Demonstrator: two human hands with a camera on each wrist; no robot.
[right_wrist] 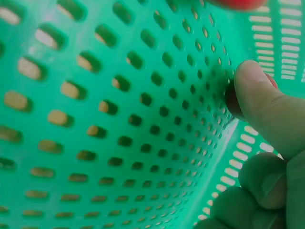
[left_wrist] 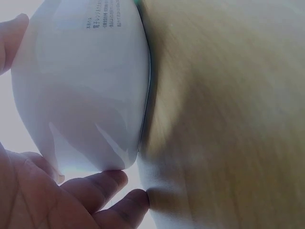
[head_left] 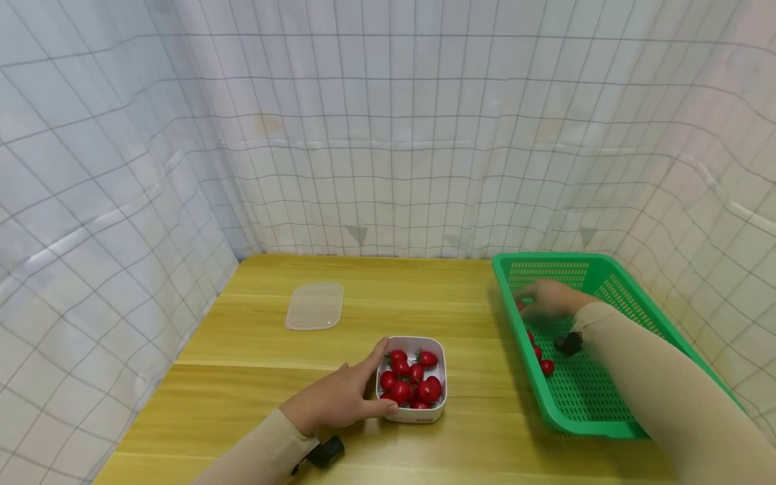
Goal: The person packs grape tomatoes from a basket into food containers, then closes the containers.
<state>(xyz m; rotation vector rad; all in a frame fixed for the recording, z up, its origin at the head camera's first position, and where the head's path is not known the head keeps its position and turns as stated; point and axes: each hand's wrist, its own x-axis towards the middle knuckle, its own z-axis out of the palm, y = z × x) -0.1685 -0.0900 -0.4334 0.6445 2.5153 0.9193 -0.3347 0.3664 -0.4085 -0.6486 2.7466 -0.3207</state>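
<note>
Bare table gives room between the white container, lower centre, and the green basket at right, whose long axis slants from upper centre-right toward the lower right corner. The left hand grips the container's left side, thumb and fingers spread round its corners. Inside, the upper-right tomato lies sideways, stem end leftward. The right hand reaches within the basket's left wall, fingers curled; red shows behind its thumb only in the right wrist view, and whether it is pinched I cannot tell. The left wrist view reveals printed lettering on the container.
</note>
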